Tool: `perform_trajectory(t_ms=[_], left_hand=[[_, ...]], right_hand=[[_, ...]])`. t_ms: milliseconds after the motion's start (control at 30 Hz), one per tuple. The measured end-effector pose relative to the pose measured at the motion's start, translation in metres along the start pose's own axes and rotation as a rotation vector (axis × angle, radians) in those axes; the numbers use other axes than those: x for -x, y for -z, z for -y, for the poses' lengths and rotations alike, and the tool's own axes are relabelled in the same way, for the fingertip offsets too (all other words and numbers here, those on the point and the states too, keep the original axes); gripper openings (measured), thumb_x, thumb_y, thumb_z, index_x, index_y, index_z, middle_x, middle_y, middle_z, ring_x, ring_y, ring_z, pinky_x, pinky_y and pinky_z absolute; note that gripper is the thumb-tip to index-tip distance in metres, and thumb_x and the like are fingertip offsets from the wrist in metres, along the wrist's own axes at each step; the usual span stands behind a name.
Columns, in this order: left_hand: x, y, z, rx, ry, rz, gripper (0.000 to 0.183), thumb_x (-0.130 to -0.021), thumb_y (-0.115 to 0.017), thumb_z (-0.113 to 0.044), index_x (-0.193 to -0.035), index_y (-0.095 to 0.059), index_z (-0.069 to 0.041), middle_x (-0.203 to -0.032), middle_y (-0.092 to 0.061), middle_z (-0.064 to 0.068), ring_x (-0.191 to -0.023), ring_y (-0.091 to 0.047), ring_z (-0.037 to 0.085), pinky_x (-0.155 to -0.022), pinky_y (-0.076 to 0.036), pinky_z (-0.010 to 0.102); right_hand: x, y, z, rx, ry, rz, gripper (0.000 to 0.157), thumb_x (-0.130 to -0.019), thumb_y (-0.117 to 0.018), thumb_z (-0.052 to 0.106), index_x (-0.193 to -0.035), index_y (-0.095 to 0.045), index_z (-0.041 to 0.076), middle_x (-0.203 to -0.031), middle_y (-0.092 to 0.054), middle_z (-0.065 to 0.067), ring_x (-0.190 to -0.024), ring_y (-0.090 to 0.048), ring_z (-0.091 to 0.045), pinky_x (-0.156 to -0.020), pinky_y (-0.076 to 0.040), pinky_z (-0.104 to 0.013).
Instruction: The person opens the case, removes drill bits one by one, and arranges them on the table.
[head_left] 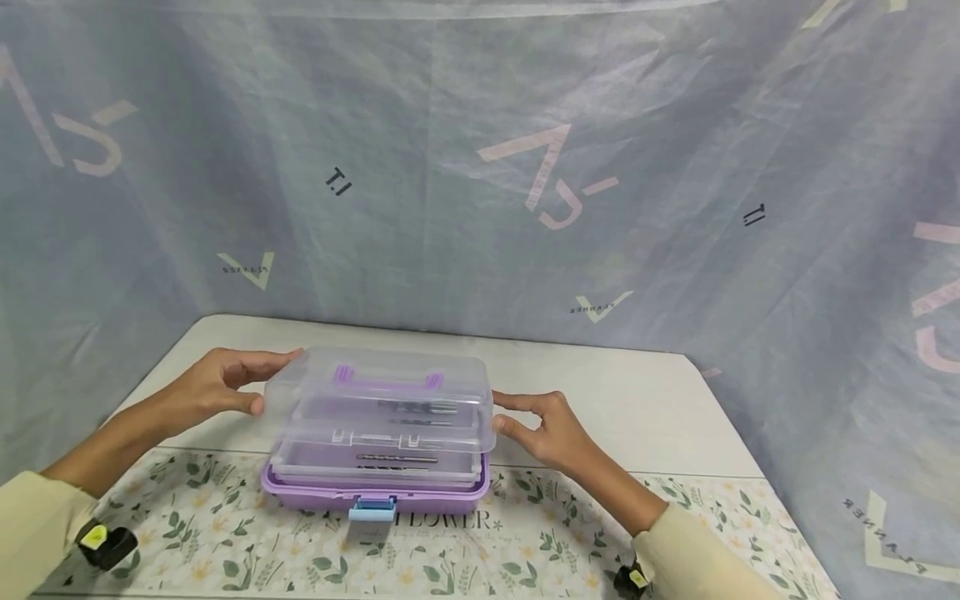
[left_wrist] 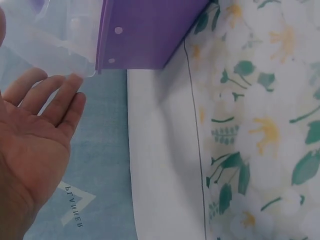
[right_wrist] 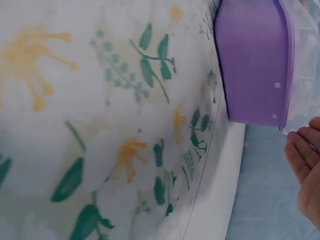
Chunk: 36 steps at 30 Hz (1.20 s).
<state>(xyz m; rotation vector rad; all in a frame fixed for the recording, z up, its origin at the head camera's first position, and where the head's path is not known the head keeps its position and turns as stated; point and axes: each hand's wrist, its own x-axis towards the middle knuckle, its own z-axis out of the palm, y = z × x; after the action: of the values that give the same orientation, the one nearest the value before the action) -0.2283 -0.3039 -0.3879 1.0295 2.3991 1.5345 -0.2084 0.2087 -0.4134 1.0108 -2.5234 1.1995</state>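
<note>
A purple box [head_left: 442, 502] with a clear lid [head_left: 450, 375] stands on the table; the lid is tilted up from the front edge. Inside, a pale tray [head_left: 315, 461] bears several metal drill bits [head_left: 397, 458], some seen only through the lid. My left hand [head_left: 197, 392] is at the lid's left side, its fingertips touching the rear corner and its thumb apart from the side. At the right side, my right hand [head_left: 551, 433] touches the lid with thumb and fingertips. Both wrist views show the fingers mostly straight against the lid's rear edge.
A light blue latch [head_left: 373, 508] hangs down at the box front, and a purple handle [head_left: 388, 382] lies on the lid. Flower-printed cloth [head_left: 225, 533] covers the table's near part; its far part is bare white [head_left: 615, 408]. A grey printed curtain [head_left: 420, 208] hangs behind.
</note>
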Motion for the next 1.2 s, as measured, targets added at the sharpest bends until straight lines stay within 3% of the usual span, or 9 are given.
perform_trajectory(t_ms=[333, 400, 500, 600, 667, 767, 933, 1067, 1200], left_hand=[[-0.008, 0.002, 0.003, -0.007, 0.028, -0.057, 0.046, -0.112, -0.066, -0.013, -0.157, -0.066, -0.007, -0.154, -0.07, -0.02, -0.138, -0.063, -0.008, -0.1, -0.055, 0.019], [-0.01, 0.001, 0.002, -0.016, 0.01, -0.063, 0.031, -0.115, -0.061, -0.016, -0.136, -0.077, 0.001, -0.12, -0.08, -0.021, -0.107, -0.069, -0.008, -0.083, -0.053, 0.022], [-0.014, 0.0, 0.004, -0.042, -0.007, -0.097, 0.039, -0.119, -0.054, -0.023, -0.087, -0.06, -0.002, -0.071, -0.044, -0.006, -0.06, -0.041, 0.01, -0.058, -0.038, 0.03], [-0.019, -0.001, 0.005, -0.07, -0.005, -0.154, 0.049, -0.121, -0.048, -0.024, -0.078, -0.032, -0.008, -0.074, -0.019, 0.009, -0.059, -0.015, 0.027, -0.053, -0.022, 0.038], [-0.022, -0.002, 0.006, -0.062, 0.004, -0.181, 0.049, -0.122, -0.045, -0.02, -0.076, -0.031, -0.007, -0.073, -0.018, 0.012, -0.06, -0.014, 0.032, -0.053, -0.023, 0.039], [-0.026, -0.003, 0.007, -0.034, 0.036, -0.209, 0.051, -0.123, -0.042, -0.021, -0.075, -0.03, -0.005, -0.072, -0.018, 0.012, -0.058, -0.018, 0.024, -0.056, -0.027, 0.038], [-0.032, -0.005, 0.009, 0.01, 0.102, -0.247, 0.057, -0.124, -0.042, -0.027, -0.076, -0.024, -0.002, -0.073, -0.022, 0.01, -0.072, -0.058, 0.006, -0.075, -0.051, 0.025], [-0.035, -0.007, 0.008, 0.033, 0.121, -0.269, 0.061, -0.124, -0.043, -0.03, -0.075, -0.022, 0.001, -0.072, -0.021, 0.006, -0.069, -0.056, 0.014, -0.092, -0.063, 0.024], [-0.036, -0.007, 0.007, 0.013, 0.132, -0.277, 0.063, -0.125, -0.041, -0.034, -0.076, -0.023, 0.002, -0.071, -0.026, 0.0, -0.08, -0.067, 0.009, -0.091, -0.063, 0.023]], right_hand=[[-0.014, 0.005, 0.0, -0.001, -0.058, -0.041, 0.052, -0.114, -0.066, 0.05, -0.125, -0.086, 0.003, -0.124, -0.086, -0.014, -0.117, -0.083, -0.036, -0.105, -0.064, -0.06], [-0.017, 0.006, 0.0, -0.004, -0.078, -0.048, 0.05, -0.114, -0.065, 0.047, -0.124, -0.086, 0.003, -0.124, -0.086, -0.013, -0.116, -0.084, -0.035, -0.104, -0.065, -0.059], [-0.022, 0.008, 0.0, -0.003, -0.11, -0.066, 0.043, -0.114, -0.066, 0.039, -0.12, -0.087, 0.003, -0.122, -0.086, -0.014, -0.113, -0.084, -0.034, -0.104, -0.065, -0.06], [-0.027, 0.008, -0.001, 0.002, -0.124, -0.086, 0.039, -0.114, -0.065, 0.034, -0.116, -0.088, 0.003, -0.12, -0.087, -0.014, -0.112, -0.084, -0.034, -0.103, -0.065, -0.06], [-0.031, 0.009, -0.002, 0.004, -0.13, -0.099, 0.039, -0.114, -0.063, 0.032, -0.113, -0.089, 0.003, -0.115, -0.087, -0.014, -0.11, -0.085, -0.035, -0.102, -0.065, -0.061], [-0.035, 0.009, -0.002, -0.009, -0.144, -0.119, 0.04, -0.115, -0.061, 0.032, -0.11, -0.089, 0.003, -0.11, -0.088, -0.015, -0.107, -0.085, -0.035, -0.102, -0.065, -0.061], [-0.037, 0.008, -0.004, -0.026, -0.177, -0.139, 0.047, -0.117, -0.057, 0.038, -0.109, -0.089, 0.005, -0.107, -0.088, -0.013, -0.106, -0.085, -0.034, -0.102, -0.064, -0.062], [-0.035, 0.007, -0.007, -0.025, -0.145, -0.129, 0.061, -0.117, -0.053, 0.053, -0.113, -0.088, 0.004, -0.11, -0.088, -0.013, -0.11, -0.084, -0.035, -0.104, -0.063, -0.063], [-0.032, 0.008, -0.011, -0.02, -0.095, -0.103, 0.073, -0.113, -0.054, 0.066, -0.118, -0.087, 0.001, -0.118, -0.087, -0.016, -0.117, -0.082, -0.038, -0.106, -0.062, -0.063]])
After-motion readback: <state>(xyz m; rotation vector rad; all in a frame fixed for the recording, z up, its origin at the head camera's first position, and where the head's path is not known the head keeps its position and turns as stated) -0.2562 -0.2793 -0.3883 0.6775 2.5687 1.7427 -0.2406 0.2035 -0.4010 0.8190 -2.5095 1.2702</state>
